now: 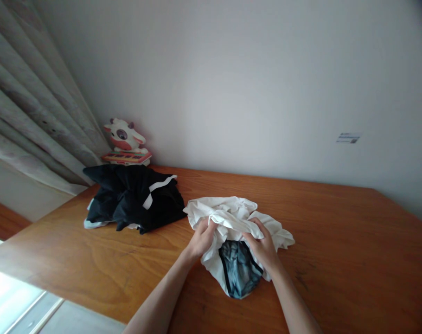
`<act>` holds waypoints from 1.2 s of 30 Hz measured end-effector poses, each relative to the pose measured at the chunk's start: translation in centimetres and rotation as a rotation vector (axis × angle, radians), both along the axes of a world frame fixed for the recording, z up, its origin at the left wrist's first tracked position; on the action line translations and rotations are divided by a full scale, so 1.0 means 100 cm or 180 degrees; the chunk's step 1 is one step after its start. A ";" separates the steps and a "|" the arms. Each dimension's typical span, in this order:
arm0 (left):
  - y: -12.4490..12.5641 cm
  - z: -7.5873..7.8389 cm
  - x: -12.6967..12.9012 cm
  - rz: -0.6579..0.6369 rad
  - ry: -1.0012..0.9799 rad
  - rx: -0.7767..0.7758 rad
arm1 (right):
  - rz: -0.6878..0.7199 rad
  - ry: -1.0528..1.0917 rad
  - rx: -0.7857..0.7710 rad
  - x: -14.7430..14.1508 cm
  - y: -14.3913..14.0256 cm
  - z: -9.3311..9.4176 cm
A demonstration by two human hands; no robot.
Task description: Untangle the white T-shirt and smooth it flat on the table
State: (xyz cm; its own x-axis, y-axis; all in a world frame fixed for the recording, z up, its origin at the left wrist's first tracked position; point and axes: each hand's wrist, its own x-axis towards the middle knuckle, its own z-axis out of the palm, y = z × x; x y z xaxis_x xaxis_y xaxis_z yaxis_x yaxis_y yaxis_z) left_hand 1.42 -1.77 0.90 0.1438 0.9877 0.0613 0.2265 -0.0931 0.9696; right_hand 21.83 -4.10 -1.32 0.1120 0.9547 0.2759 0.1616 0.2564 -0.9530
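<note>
A crumpled white garment [228, 213] lies on the wooden table in front of me. A grey-blue patterned piece with black edging [239, 269] shows at its near side; whether it is part of the garment or a separate item I cannot tell. My left hand [202, 239] is closed on the white cloth at its left side, thumb on top. On the right, my right hand [263, 241] grips a bunched fold of the same cloth. Some fingers of both hands are hidden by the fabric.
To the left is a heap of black clothing [127, 197] with a white strip, some pale cloth beneath it. Behind it stands a cow-shaped toy keyboard [125, 141]. Curtains [33, 102] hang at the left. A wall with a small label [348, 138] borders the table [353, 241].
</note>
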 end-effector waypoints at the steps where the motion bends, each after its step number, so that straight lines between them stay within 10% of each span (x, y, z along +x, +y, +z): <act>1: 0.000 0.000 0.000 -0.0012 0.0004 -0.0002 | 0.0006 0.0001 0.0003 0.000 0.000 0.000; 18: 0.002 -0.002 -0.004 0.0467 -0.0195 -0.0204 | 0.0181 -0.0146 0.0121 0.001 0.000 0.002; 36: 0.010 -0.011 -0.007 0.0708 -0.0755 -0.0527 | 0.0751 0.1135 -0.0313 0.007 0.004 -0.010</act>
State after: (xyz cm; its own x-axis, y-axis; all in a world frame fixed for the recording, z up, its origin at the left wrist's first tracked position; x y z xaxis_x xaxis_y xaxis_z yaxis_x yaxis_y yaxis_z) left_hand 0.71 -0.80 -0.19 -0.0747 0.9926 -0.0962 -0.0096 0.0958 0.9954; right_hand 22.50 -3.68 -2.35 -0.0405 0.9853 0.1658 -0.2340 0.1520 -0.9603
